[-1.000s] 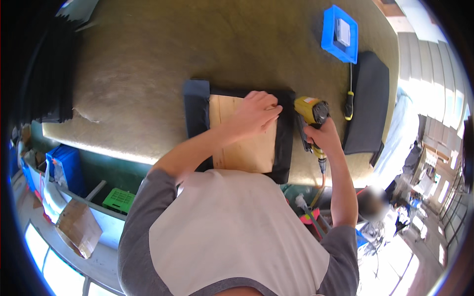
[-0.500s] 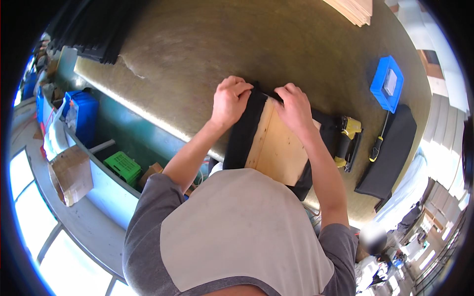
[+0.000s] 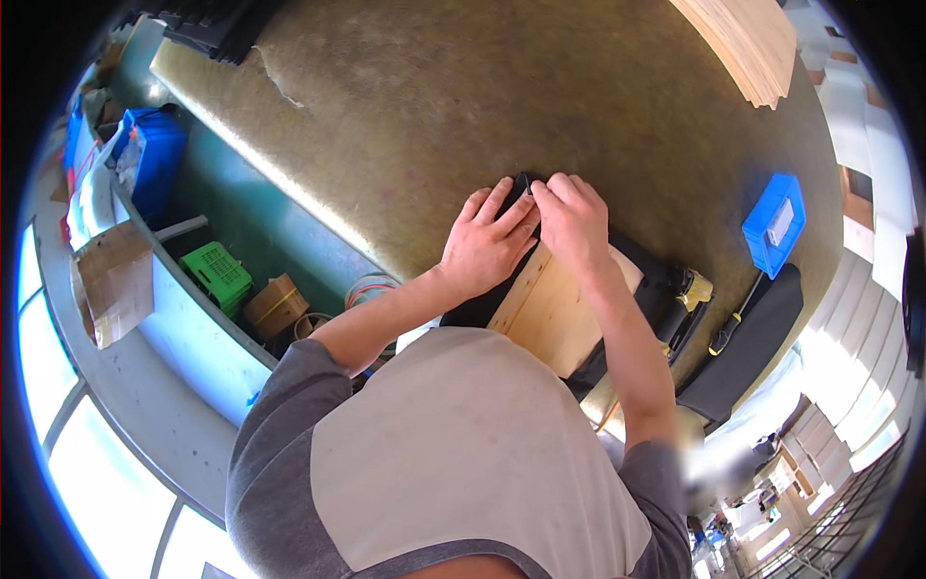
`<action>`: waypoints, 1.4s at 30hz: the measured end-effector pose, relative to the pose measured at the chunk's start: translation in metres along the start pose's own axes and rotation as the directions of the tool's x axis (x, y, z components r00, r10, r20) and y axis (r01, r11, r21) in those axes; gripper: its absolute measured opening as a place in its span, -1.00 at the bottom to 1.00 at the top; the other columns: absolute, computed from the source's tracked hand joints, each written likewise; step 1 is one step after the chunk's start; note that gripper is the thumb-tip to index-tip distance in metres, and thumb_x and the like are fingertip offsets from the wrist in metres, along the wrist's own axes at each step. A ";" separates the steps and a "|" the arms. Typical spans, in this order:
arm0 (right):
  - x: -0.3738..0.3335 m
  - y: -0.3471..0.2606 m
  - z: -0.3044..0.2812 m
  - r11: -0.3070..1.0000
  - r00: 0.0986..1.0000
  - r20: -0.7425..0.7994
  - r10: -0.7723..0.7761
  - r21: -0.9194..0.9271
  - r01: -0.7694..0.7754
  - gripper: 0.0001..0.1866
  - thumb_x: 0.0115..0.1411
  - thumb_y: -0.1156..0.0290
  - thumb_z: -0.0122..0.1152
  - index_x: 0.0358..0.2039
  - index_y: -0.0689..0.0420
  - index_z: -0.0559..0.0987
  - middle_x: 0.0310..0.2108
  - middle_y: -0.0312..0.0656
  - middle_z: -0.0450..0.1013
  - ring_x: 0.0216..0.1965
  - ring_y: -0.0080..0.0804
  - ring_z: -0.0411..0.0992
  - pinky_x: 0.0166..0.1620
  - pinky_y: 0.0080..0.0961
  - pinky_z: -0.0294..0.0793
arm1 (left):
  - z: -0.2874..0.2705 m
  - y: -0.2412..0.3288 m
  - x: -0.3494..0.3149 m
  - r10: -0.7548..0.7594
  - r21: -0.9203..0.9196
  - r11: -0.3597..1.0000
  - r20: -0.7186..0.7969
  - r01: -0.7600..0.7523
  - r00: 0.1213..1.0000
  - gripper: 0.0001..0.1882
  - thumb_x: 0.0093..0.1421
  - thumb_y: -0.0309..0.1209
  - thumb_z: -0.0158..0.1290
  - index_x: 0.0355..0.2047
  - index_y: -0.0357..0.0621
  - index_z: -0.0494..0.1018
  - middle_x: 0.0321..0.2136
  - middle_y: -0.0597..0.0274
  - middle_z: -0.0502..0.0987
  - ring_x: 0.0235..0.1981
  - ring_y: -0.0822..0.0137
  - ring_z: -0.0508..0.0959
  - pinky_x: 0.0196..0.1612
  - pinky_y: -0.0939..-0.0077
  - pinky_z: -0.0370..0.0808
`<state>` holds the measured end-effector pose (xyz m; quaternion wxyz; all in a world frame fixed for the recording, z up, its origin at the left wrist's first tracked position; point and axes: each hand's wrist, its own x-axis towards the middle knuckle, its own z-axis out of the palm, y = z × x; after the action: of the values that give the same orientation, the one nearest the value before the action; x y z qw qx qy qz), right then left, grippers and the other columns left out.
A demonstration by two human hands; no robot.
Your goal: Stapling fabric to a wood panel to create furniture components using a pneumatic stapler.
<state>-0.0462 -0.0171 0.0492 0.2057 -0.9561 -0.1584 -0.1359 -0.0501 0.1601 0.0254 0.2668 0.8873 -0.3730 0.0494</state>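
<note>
A light wooden board [image 3: 542,307] lies in front of me with black fabric [image 3: 475,307] around its edges. At its far left corner, my left hand [image 3: 490,239] lies flat on the cloth, fingers stretched out and slightly apart. My right hand [image 3: 575,222] is closed in a pinch on the fabric at that corner, where a small black fold stands up between the two hands. Fingers and palms cover much of the corner. Right of the board rests a yellow and black staple gun [image 3: 691,301].
Farther right are a screwdriver [image 3: 725,334], a folded black piece [image 3: 750,345] and a blue bin [image 3: 775,228]. Wooden boards [image 3: 748,46] are stacked far right, black pieces [image 3: 220,31] far left. Below the table's left edge sit a green crate [image 3: 218,276] and a cardboard box [image 3: 274,305].
My left hand has moved right and spread its fingers over the fabric. The hands are now together at the corner, where they were apart along the far edge. My view has shifted.
</note>
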 end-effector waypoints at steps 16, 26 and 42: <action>-0.068 -0.038 -0.022 0.985 0.985 0.032 0.171 0.006 -0.171 -0.66 -0.03 0.53 0.26 -0.17 0.27 0.64 -0.04 -0.05 0.54 0.05 -0.14 0.51 0.09 -0.20 0.50 | -0.016 -0.020 0.016 0.238 -0.090 0.970 0.155 -0.226 0.959 -0.46 0.23 -0.36 0.17 0.21 -0.27 0.45 0.21 0.00 0.51 0.25 0.07 0.49 0.31 0.13 0.38; -0.229 0.023 -0.110 0.251 0.283 -0.086 0.955 -0.273 -0.929 -0.09 0.08 0.39 0.38 0.39 0.35 0.17 0.14 0.29 0.33 0.13 0.26 0.38 0.21 -0.05 0.37 | 0.001 -0.026 0.007 0.309 -0.009 0.951 -0.009 -0.309 0.951 -0.64 0.26 -0.42 0.16 0.05 -0.25 0.58 0.04 0.09 0.64 0.16 0.19 0.57 0.20 0.25 0.46; -0.039 -0.040 -0.110 0.118 0.355 0.634 0.687 0.385 -0.915 -0.78 0.04 0.61 0.17 -0.24 0.31 0.54 -0.59 -0.26 0.46 -0.62 -0.52 0.45 -0.51 -0.51 0.43 | -0.002 -0.026 -0.002 0.270 -0.003 0.963 -0.074 -0.271 0.960 -0.60 0.13 -0.46 0.10 0.00 -0.27 0.59 0.01 0.06 0.65 0.15 0.18 0.58 0.19 0.28 0.46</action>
<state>-0.1174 -0.0399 0.1477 0.5609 -0.7296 0.3248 0.2179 -0.0338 0.1771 0.0150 0.2769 0.8237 -0.4812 0.1151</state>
